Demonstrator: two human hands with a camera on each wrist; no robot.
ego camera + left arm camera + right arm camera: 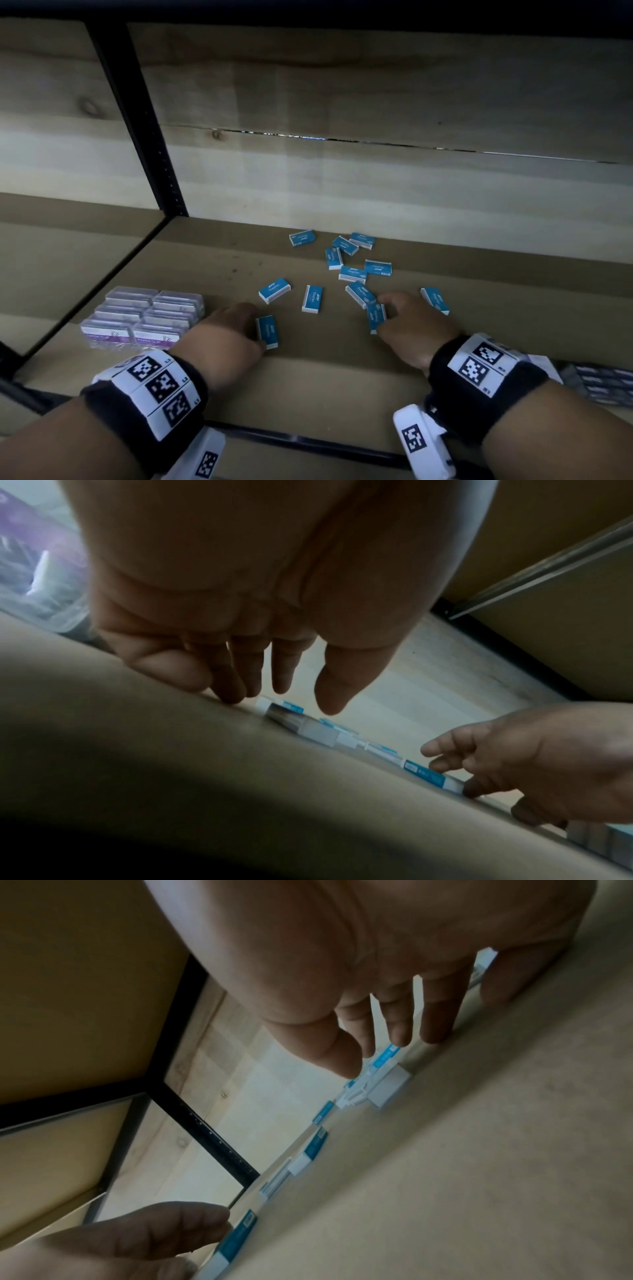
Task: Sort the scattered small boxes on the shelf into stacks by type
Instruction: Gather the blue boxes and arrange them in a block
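Observation:
Several blue-and-white staples boxes (352, 273) lie scattered on the brown shelf board (308, 383). My left hand (258, 329) straddles one staples box (269, 331) lying flat; the fingertips (236, 696) touch the board at its far end, and the thumb hovers just over it (298, 723). My right hand (382, 315) pinches another staples box (376, 317) end to end between fingers and thumb; the left wrist view shows this box (431, 776) low on the board. The right wrist view shows the right hand (377, 1053) over its box (390, 1085).
Clear-lidded purple paper clip boxes (144, 315) stand in neat stacked rows at the left front. Dark flat boxes (599, 380) sit at the right edge. A black upright post (137, 116) and the wooden back wall (376, 102) bound the bay.

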